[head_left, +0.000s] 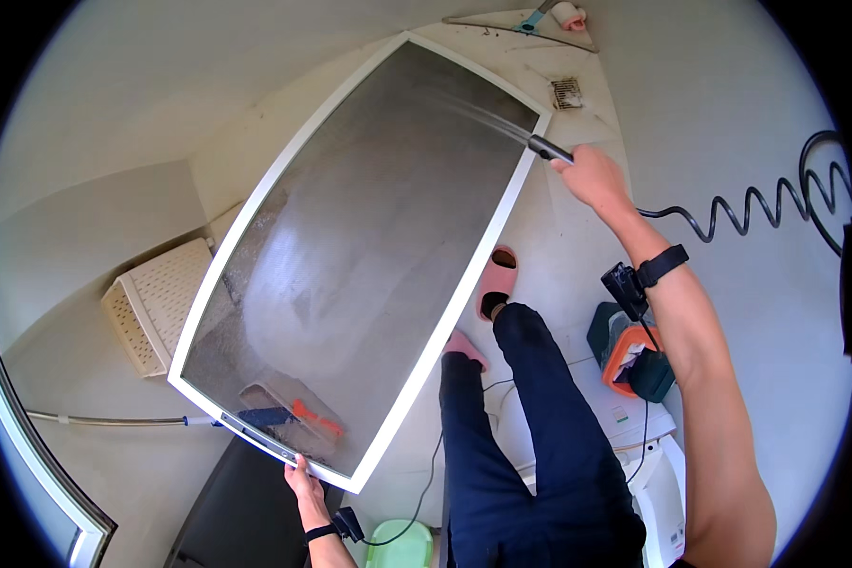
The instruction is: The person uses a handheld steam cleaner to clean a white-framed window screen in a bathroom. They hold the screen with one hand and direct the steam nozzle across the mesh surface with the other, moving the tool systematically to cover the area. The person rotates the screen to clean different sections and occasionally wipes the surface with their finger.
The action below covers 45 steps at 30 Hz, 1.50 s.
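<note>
A large window screen point(379, 218) with a white frame and grey mesh leans across the middle, tilted. My left hand point(303, 481) grips the near bottom edge of its frame, with the thumb on top. At the right edge of the screen, my right hand point(594, 178) is wrapped round a dark handheld sprayer point(549, 150). Thin streaks of water leave the nozzle toward the upper part of the mesh. From the sprayer side, a black coiled hose point(715, 222) runs off to the right wall. Through the mesh, a blurred orange-red object point(314, 417) shows near the bottom.
A beige perforated basket point(166, 303) stands left of the screen. At the far end are a floor drain point(566, 93) and a squeegee point(528, 28). An orange-rimmed bin point(623, 360) is beside my right leg. A green stool point(399, 544) and a dark panel point(246, 511) are nearby.
</note>
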Available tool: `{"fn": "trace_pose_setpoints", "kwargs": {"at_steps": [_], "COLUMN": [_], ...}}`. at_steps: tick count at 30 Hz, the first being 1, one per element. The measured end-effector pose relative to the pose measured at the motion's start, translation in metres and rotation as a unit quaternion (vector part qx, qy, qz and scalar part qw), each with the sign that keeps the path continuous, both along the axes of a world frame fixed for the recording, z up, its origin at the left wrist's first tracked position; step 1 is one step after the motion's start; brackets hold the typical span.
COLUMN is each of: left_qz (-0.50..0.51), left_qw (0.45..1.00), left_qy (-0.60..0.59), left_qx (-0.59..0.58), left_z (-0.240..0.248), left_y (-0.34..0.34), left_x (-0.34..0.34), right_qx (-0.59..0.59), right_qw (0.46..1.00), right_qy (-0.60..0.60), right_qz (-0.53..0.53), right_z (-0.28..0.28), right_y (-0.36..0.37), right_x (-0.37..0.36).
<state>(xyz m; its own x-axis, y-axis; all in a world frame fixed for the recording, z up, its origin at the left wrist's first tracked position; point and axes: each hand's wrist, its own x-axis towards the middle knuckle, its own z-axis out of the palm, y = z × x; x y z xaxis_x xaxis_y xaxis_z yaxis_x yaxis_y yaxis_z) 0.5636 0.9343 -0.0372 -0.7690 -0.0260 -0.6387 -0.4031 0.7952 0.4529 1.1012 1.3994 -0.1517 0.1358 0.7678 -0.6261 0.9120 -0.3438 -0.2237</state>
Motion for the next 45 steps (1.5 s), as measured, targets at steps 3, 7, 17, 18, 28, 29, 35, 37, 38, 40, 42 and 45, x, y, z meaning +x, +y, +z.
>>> {"fn": "trace_pose_setpoints", "kwargs": {"at_steps": [3, 7, 17, 18, 28, 29, 35, 37, 38, 40, 42, 45], "left_qz": [-0.029, -0.044, -0.063, -0.063, -0.088, -0.093, -0.105, -0.116, -0.113, -0.125, -0.137, -0.117], "left_qw": [0.997, 0.995, 0.986, 0.984, 0.964, 0.963, 0.951, 0.949, 0.949, 0.948, 0.947, 0.952], "left_qy": [-0.002, -0.02, -0.073, -0.079, -0.092, -0.088, -0.067, -0.056, -0.061, -0.065, -0.055, -0.007], "left_qx": [0.071, 0.085, 0.136, 0.149, 0.232, 0.237, 0.283, 0.288, 0.287, 0.285, 0.284, 0.284], "left_z": [-0.002, -0.007, 0.008, 0.008, -0.013, -0.012, -0.044, -0.046, -0.043, -0.034, -0.041, -0.036], "left_y": [0.0, 0.013, 0.014, 0.014, 0.001, 0.002, -0.016, -0.014, -0.009, 0.0, -0.008, 0.005], "left_x": [0.001, 0.003, 0.011, 0.01, 0.014, 0.018, 0.015, 0.019, 0.023, 0.035, 0.032, 0.053], "right_qx": [0.004, -0.047, -0.001, 0.016, 0.014, 0.056, -0.017, -0.045, -0.051, -0.056, -0.055, -0.027], "right_qw": [1.0, 0.987, 0.999, 0.998, 0.989, 0.993, 0.995, 0.995, 0.994, 0.993, 0.995, 0.993], "right_qy": [0.008, 0.11, 0.032, 0.048, 0.103, 0.101, -0.089, -0.083, -0.07, -0.057, -0.063, -0.104], "right_qz": [0.009, 0.111, 0.002, 0.025, 0.104, 0.031, -0.044, 0.023, 0.064, 0.089, 0.051, -0.042], "right_z": [0.003, 0.017, 0.045, 0.048, 0.063, 0.035, 0.002, 0.016, 0.023, 0.019, 0.004, -0.036], "right_y": [-0.011, -0.059, -0.079, -0.092, -0.165, -0.162, -0.178, -0.207, -0.224, -0.233, -0.229, -0.198], "right_x": [-0.01, -0.09, -0.113, -0.122, -0.183, -0.151, -0.034, -0.034, -0.041, -0.04, -0.025, 0.043]}}
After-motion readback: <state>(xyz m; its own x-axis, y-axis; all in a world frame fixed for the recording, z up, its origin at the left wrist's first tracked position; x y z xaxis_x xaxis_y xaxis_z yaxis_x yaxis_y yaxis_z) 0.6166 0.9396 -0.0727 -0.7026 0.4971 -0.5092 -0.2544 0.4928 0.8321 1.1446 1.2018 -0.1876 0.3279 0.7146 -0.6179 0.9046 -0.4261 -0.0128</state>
